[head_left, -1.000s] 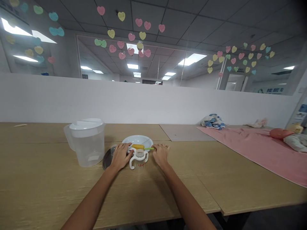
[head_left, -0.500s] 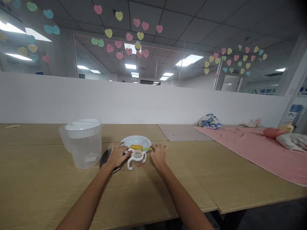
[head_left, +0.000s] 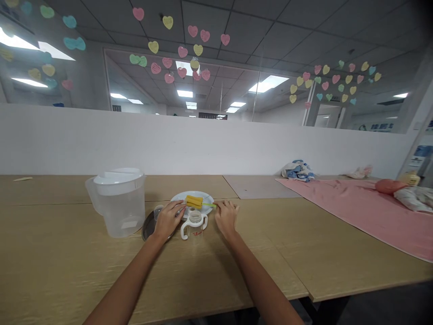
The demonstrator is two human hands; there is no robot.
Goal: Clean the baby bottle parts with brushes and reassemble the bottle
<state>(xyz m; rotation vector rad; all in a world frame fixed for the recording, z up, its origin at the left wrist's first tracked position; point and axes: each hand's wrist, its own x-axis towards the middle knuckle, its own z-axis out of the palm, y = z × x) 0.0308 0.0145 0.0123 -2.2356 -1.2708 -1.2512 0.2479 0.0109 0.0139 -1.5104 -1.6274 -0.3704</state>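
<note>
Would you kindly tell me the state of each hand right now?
Left hand: fingers curved by the yellow sponge; grip cannot be told.
Right hand: closed, holding the sponge's green handle.

Heart-shaped notes (head_left: 204,35) dot glass (head_left: 233,97) above a white wall (head_left: 203,144).

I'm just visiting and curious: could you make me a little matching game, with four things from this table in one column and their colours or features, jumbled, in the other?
Things:
1. Pitcher
2. Sponge brush
3. Bottle
4. Large spread cloth

Descriptions:
A. Pink
B. White handles on two sides
C. Translucent, lid on
D. Yellow, its green handle held by the right hand

Pairs: 1-C, 2-D, 3-B, 4-A
</note>
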